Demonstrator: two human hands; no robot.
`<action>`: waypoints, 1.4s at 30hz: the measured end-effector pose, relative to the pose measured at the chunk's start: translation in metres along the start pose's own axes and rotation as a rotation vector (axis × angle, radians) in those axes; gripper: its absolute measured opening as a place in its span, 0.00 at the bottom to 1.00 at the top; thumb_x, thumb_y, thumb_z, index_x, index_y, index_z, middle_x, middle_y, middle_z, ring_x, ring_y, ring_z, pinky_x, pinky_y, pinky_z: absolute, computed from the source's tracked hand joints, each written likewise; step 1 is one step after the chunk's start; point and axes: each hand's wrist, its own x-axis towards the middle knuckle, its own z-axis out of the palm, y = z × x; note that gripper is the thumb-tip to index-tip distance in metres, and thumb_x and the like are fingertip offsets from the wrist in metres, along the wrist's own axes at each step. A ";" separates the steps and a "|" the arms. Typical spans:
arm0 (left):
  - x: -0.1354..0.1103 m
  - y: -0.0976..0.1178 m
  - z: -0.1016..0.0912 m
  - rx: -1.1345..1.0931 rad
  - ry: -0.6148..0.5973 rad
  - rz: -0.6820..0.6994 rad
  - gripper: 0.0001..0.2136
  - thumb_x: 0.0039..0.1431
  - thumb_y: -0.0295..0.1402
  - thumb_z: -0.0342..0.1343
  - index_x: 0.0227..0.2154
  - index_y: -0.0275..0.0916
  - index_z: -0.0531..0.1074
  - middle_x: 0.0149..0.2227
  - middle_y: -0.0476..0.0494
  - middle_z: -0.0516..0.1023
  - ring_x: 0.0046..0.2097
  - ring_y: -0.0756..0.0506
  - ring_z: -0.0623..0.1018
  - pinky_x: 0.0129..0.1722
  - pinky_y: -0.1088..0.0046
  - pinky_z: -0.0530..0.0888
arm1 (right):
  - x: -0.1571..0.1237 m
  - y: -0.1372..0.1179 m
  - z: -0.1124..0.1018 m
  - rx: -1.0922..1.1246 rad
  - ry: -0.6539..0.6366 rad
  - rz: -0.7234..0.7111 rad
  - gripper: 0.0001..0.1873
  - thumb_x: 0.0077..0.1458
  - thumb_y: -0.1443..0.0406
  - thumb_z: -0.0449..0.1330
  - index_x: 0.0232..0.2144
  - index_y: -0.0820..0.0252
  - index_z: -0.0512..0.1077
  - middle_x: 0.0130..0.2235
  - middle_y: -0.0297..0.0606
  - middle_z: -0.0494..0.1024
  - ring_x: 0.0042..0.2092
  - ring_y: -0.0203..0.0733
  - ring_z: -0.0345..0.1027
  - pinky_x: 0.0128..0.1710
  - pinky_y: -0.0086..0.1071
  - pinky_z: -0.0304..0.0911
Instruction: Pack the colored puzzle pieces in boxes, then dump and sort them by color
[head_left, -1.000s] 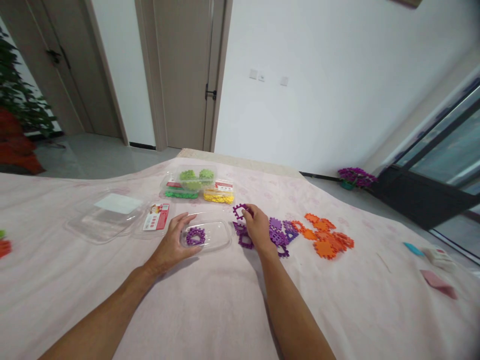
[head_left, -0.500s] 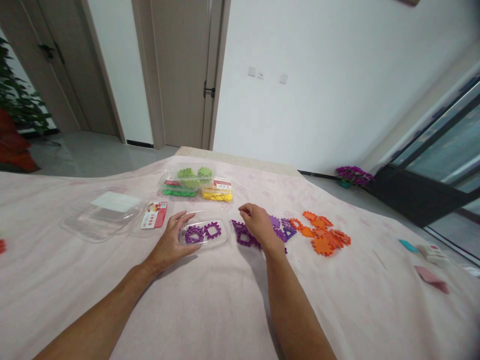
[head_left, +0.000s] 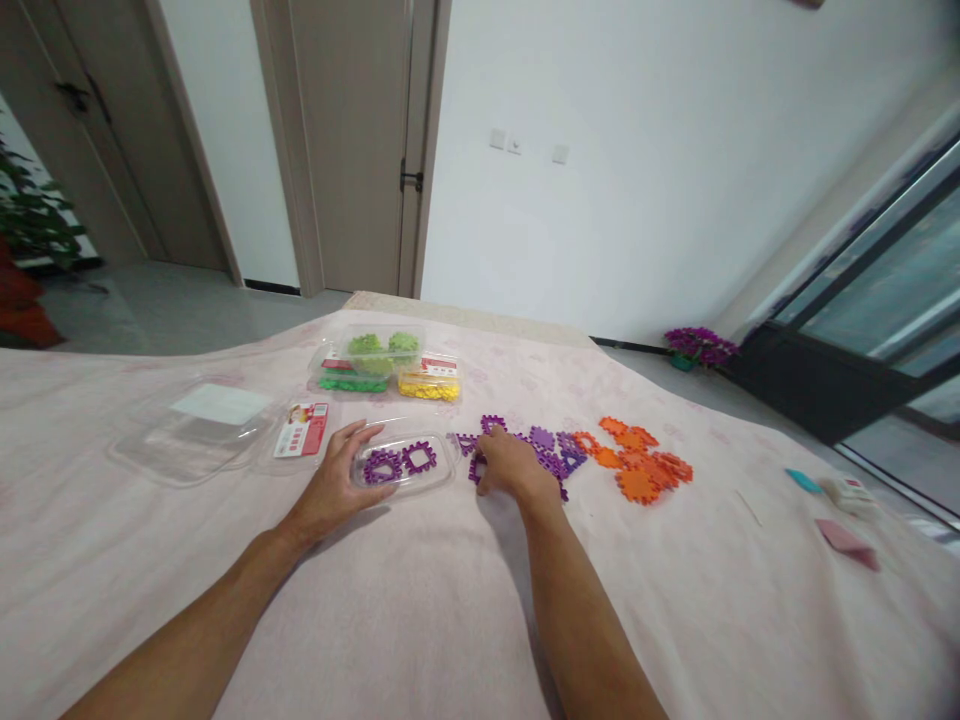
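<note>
My left hand (head_left: 335, 484) grips the left end of a small clear plastic tray (head_left: 442, 462) that lies on the pink cloth. Two purple frame-shaped pieces (head_left: 400, 462) lie inside the tray. My right hand (head_left: 511, 466) rests palm down just right of the tray. Its fingers are curled onto a purple piece (head_left: 475, 467) at the left edge of a loose heap of purple pieces (head_left: 551, 450). Part of that heap is hidden under the hand.
Orange pieces (head_left: 637, 466) lie right of the purple heap. Behind the tray stand boxes of green pieces (head_left: 375, 352) and yellow pieces (head_left: 428, 384). A clear lid (head_left: 191, 432) with a red label (head_left: 300, 430) lies at the left. Small teal, white and pink things (head_left: 844, 537) lie far right.
My right hand dropped a purple piece into the tray, which now holds two, then came back down onto the purple heap. My left hand has stayed on the tray.
</note>
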 end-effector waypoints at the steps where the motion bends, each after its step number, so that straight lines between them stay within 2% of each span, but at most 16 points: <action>1: 0.000 0.000 0.000 -0.004 0.000 -0.001 0.36 0.48 0.42 0.69 0.61 0.45 0.67 0.65 0.37 0.60 0.65 0.34 0.67 0.66 0.48 0.64 | 0.000 0.000 0.000 0.002 0.007 -0.006 0.30 0.41 0.63 0.74 0.50 0.58 0.78 0.56 0.50 0.74 0.52 0.55 0.74 0.46 0.36 0.67; 5: 0.000 0.000 0.000 0.005 -0.002 0.003 0.36 0.48 0.42 0.69 0.61 0.44 0.67 0.65 0.36 0.60 0.65 0.34 0.67 0.67 0.47 0.63 | 0.002 0.007 -0.001 0.056 0.020 -0.035 0.17 0.50 0.66 0.65 0.45 0.57 0.80 0.51 0.48 0.79 0.47 0.51 0.76 0.42 0.34 0.65; 8: 0.000 0.001 -0.001 0.015 -0.010 -0.003 0.35 0.49 0.43 0.69 0.61 0.44 0.67 0.66 0.36 0.59 0.66 0.34 0.66 0.67 0.46 0.62 | 0.006 0.018 -0.002 0.141 0.016 -0.001 0.15 0.52 0.69 0.61 0.41 0.55 0.82 0.44 0.44 0.83 0.45 0.48 0.76 0.41 0.32 0.63; 10: 0.000 0.001 -0.001 0.021 -0.016 -0.008 0.35 0.50 0.43 0.68 0.61 0.45 0.67 0.66 0.36 0.59 0.66 0.34 0.65 0.68 0.46 0.61 | 0.011 0.028 -0.002 0.200 0.058 0.022 0.14 0.53 0.69 0.58 0.39 0.56 0.82 0.42 0.42 0.83 0.43 0.47 0.76 0.40 0.32 0.62; 12: 0.000 0.000 -0.001 0.026 -0.017 -0.007 0.35 0.49 0.43 0.68 0.61 0.46 0.68 0.66 0.37 0.59 0.67 0.33 0.64 0.68 0.46 0.60 | 0.018 0.040 0.002 0.298 0.152 0.031 0.13 0.56 0.68 0.57 0.39 0.57 0.81 0.41 0.42 0.84 0.43 0.45 0.76 0.40 0.31 0.63; 14: 0.000 0.000 -0.001 0.026 -0.017 -0.007 0.35 0.49 0.43 0.68 0.61 0.46 0.68 0.66 0.37 0.59 0.67 0.33 0.64 0.68 0.47 0.60 | 0.026 0.051 0.008 0.439 0.302 0.074 0.15 0.58 0.66 0.57 0.44 0.58 0.79 0.43 0.40 0.83 0.44 0.43 0.75 0.43 0.31 0.64; 16: 0.000 -0.001 -0.001 0.023 -0.022 -0.010 0.35 0.49 0.42 0.68 0.61 0.46 0.68 0.66 0.37 0.59 0.67 0.34 0.64 0.68 0.48 0.60 | 0.036 0.059 0.016 0.556 0.458 0.169 0.18 0.60 0.65 0.56 0.51 0.58 0.77 0.47 0.40 0.83 0.47 0.43 0.75 0.47 0.31 0.65; 18: 0.000 -0.001 -0.001 0.018 -0.025 -0.012 0.35 0.50 0.42 0.68 0.61 0.46 0.68 0.66 0.38 0.59 0.68 0.34 0.64 0.68 0.48 0.60 | 0.044 0.064 0.025 0.600 0.541 0.258 0.21 0.61 0.65 0.55 0.55 0.59 0.74 0.49 0.42 0.82 0.49 0.44 0.75 0.50 0.33 0.65; 20: 0.000 -0.001 -0.001 0.010 -0.032 -0.007 0.34 0.50 0.43 0.68 0.62 0.46 0.68 0.66 0.37 0.59 0.68 0.34 0.63 0.69 0.47 0.59 | 0.051 0.064 0.033 0.561 0.546 0.297 0.21 0.62 0.65 0.55 0.56 0.59 0.74 0.51 0.43 0.81 0.51 0.44 0.74 0.53 0.33 0.64; 23: 0.000 -0.001 -0.002 -0.003 -0.057 0.006 0.35 0.51 0.44 0.68 0.62 0.46 0.67 0.67 0.36 0.58 0.69 0.33 0.62 0.69 0.46 0.58 | 0.057 0.060 0.041 0.384 0.504 0.293 0.20 0.63 0.66 0.54 0.56 0.59 0.74 0.54 0.47 0.79 0.55 0.46 0.72 0.55 0.34 0.62; 28: 0.001 0.001 -0.002 -0.022 -0.073 0.000 0.35 0.49 0.44 0.68 0.61 0.44 0.68 0.67 0.36 0.59 0.69 0.33 0.62 0.69 0.46 0.59 | 0.063 0.052 0.046 0.178 0.396 0.314 0.20 0.66 0.58 0.54 0.53 0.62 0.75 0.51 0.53 0.79 0.54 0.52 0.71 0.54 0.39 0.61; 33: 0.001 0.003 -0.003 -0.036 -0.077 -0.002 0.35 0.49 0.44 0.68 0.61 0.44 0.68 0.66 0.36 0.59 0.69 0.34 0.62 0.69 0.47 0.59 | 0.070 0.048 0.045 0.234 0.390 0.285 0.24 0.64 0.59 0.57 0.59 0.63 0.71 0.54 0.52 0.79 0.56 0.52 0.71 0.55 0.37 0.60; 35: 0.001 0.003 -0.003 -0.039 -0.076 0.000 0.35 0.49 0.44 0.68 0.61 0.44 0.69 0.66 0.36 0.59 0.69 0.33 0.62 0.69 0.47 0.59 | 0.072 0.048 0.044 0.293 0.396 0.268 0.25 0.62 0.59 0.59 0.59 0.63 0.72 0.54 0.51 0.79 0.55 0.52 0.72 0.54 0.36 0.61; 38: 0.000 0.004 -0.003 -0.037 -0.078 -0.006 0.35 0.49 0.44 0.68 0.60 0.44 0.69 0.66 0.36 0.59 0.69 0.33 0.62 0.69 0.46 0.59 | 0.071 0.050 0.041 0.371 0.411 0.238 0.22 0.57 0.60 0.63 0.53 0.61 0.77 0.51 0.48 0.81 0.52 0.49 0.74 0.52 0.34 0.63; 42: 0.000 0.005 -0.003 -0.028 -0.087 -0.013 0.34 0.49 0.43 0.68 0.61 0.44 0.68 0.67 0.36 0.58 0.69 0.33 0.62 0.68 0.46 0.59 | 0.068 0.054 0.037 0.477 0.439 0.169 0.15 0.51 0.69 0.62 0.42 0.57 0.81 0.44 0.40 0.84 0.47 0.44 0.76 0.48 0.31 0.65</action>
